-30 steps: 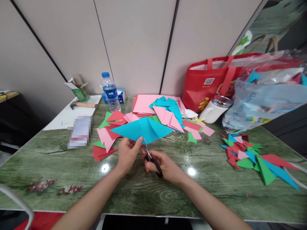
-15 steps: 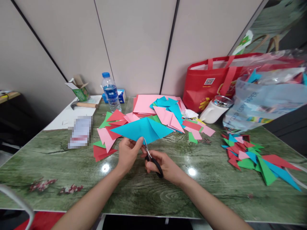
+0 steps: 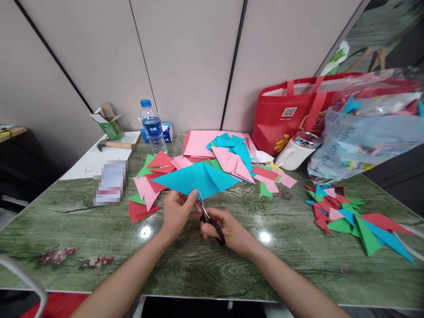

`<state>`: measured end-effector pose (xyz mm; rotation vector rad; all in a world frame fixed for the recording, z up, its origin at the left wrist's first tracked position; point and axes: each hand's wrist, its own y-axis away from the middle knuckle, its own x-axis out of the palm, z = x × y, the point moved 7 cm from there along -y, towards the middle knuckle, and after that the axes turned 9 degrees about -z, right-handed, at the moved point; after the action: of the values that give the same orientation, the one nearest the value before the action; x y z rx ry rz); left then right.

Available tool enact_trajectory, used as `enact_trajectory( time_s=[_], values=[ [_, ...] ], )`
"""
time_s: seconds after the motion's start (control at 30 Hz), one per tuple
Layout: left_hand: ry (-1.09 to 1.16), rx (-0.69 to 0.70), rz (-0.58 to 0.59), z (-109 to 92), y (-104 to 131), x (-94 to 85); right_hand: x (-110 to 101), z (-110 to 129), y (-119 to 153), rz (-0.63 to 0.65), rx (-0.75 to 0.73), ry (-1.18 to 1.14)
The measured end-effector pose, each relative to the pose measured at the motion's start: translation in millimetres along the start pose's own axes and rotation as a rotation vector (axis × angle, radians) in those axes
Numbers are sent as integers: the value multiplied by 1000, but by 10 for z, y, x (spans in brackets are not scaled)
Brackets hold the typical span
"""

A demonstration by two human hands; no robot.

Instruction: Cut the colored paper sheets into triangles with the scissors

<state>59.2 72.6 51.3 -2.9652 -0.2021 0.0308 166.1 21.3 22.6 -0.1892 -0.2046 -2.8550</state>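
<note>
A folded piece of blue paper, creased and pointed at both ends, is pinched along its lower edge by my left hand, thumb on top. My right hand grips a pair of scissors with black handles, fingers in the loops. The metal blades point up and away, meeting the paper's lower edge close to my left thumb. Whether the blades are cutting at this instant I cannot tell. Behind the blue paper lie folded pink paper and red paper pieces.
Cut scraps lie to the right. Along the back stand a water bottle, a red bag, a white mug and a plastic paper bag. A hammer rests on a white sheet at left.
</note>
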Motion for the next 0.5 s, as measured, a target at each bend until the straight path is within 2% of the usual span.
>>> enact_trajectory(
  time_s=[0.5],
  values=[
    [24, -37, 6, 85, -29, 1, -36, -55, -22, -57, 13, -2]
  ],
)
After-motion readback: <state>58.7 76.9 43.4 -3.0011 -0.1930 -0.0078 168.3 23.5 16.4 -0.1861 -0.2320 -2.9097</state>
